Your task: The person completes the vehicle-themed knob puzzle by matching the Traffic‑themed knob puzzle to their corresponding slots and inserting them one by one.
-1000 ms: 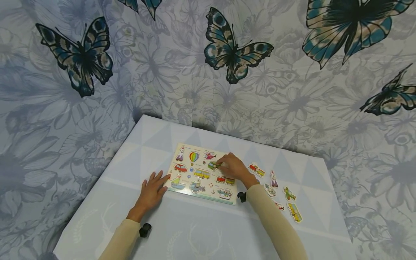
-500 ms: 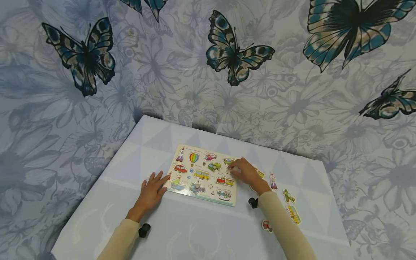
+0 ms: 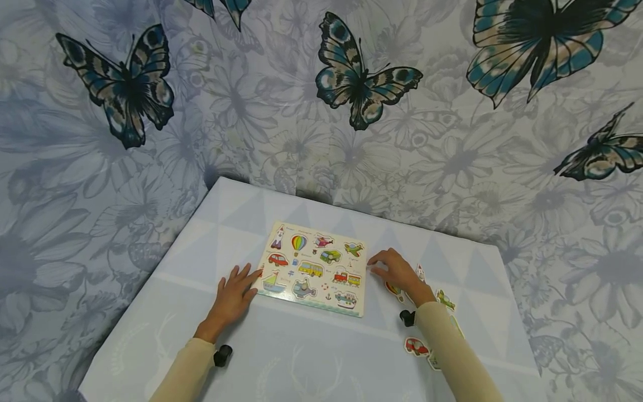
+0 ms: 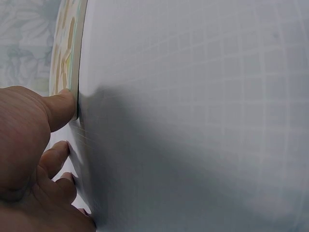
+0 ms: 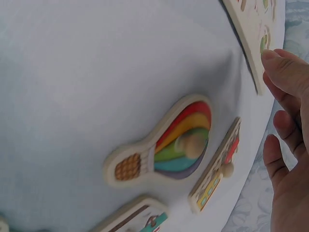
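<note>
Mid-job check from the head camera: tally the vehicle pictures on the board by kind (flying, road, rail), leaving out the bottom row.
Flying: 4 (rocket, balloon, helicopter, plane)
Road: 3 (red car, green truck, yellow bus)
Rail: 1 (train)
Total: 8

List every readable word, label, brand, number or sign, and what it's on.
No text is readable in any view.
Cream rectangular puzzle board with printed vehicles: tiny lettering beside several pictures, too small to read.
Rainbow-striped wooden hot-air-balloon piece with round knob: no lettering visible.
</note>
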A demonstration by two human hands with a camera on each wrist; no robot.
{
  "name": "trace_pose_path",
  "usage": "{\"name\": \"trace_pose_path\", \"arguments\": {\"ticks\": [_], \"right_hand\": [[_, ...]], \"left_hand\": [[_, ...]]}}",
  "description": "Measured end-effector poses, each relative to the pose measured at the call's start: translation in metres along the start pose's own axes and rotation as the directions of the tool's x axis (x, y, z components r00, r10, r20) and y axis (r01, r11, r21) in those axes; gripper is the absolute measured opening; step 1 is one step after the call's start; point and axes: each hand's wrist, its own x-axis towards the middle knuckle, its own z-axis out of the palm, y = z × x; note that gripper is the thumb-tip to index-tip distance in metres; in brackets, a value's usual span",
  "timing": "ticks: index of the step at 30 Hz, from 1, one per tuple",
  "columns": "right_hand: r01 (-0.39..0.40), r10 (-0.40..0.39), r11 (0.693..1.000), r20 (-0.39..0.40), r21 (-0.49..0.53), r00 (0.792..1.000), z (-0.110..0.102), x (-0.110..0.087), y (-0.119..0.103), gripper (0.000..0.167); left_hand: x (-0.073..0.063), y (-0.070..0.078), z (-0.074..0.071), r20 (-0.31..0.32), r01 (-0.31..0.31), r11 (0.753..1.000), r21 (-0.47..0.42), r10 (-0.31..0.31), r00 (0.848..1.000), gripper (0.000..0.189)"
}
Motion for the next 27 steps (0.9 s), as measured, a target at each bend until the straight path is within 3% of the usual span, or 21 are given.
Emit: {"name": "trace_pose_path", "arguments": {"ticks": [9,18,27], "right_hand": [[0.019,-0.019,0.999,-0.003,0.033,1.0,-0.008,-0.018,0.013,0.012],[-0.024,0.019,0.997,0.073,0.071,0.997,-0.013,-0.038,0.022,0.011],[0.056,-0.061,0.995,0.064,0.078,0.996,-0.016,-0.05,0.03,0.011]], "left_hand": [[0.001,0.001,0.001,-0.002,0.0,1.0,-0.001,0.0,1.0,0.05],[0.001,0.0,0.001,0.0,0.0,1.0,0.011,0.0,1.0,0.05],[0.001,0.001,-0.002,0.018,0.0,1.0,0.005,0.0,1.0,0.051]]}}
